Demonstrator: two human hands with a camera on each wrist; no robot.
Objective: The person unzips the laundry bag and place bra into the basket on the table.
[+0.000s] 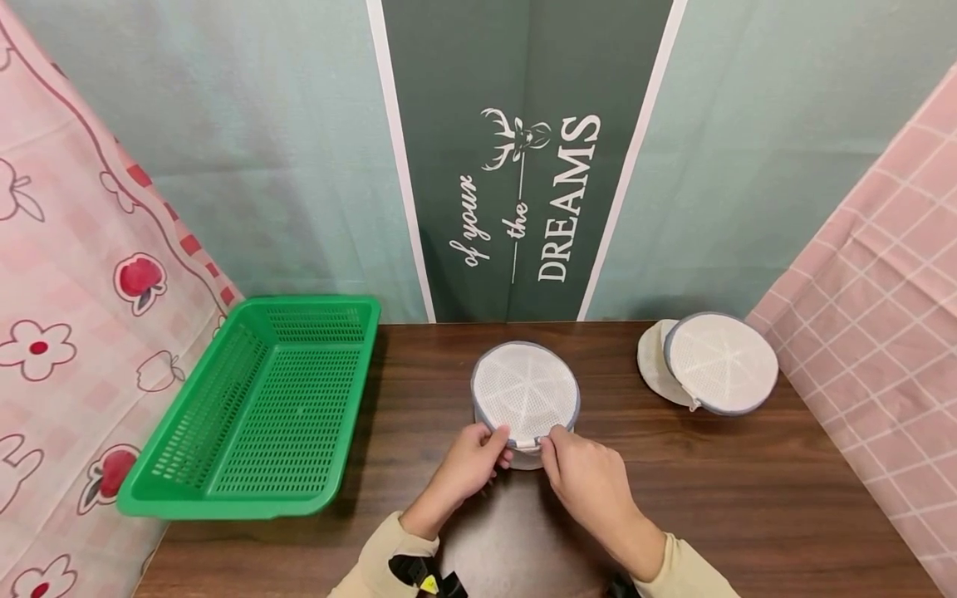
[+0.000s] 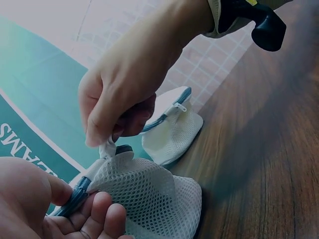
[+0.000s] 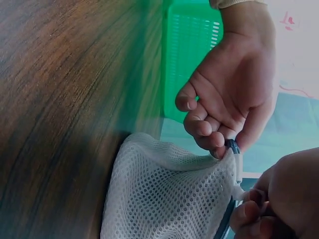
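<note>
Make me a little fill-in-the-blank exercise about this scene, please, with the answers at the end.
1. The mesh bag held by the left hand and the right hand is mostly ____, with a blue-gray rim.
2. The plastic basket is coloured ____.
3. In the head view, the other mesh bag sits to the ____ of the held one.
4. The largest word printed on the backdrop is ____.

Missing words: white; green; right; DREAMS.

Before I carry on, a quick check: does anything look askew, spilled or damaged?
No spill or damage stands out. The lettering on the dark backdrop runs sideways, which looks odd. The mesh bag held by the left hand and right hand has a creased side, probably just soft fabric sagging.
</note>
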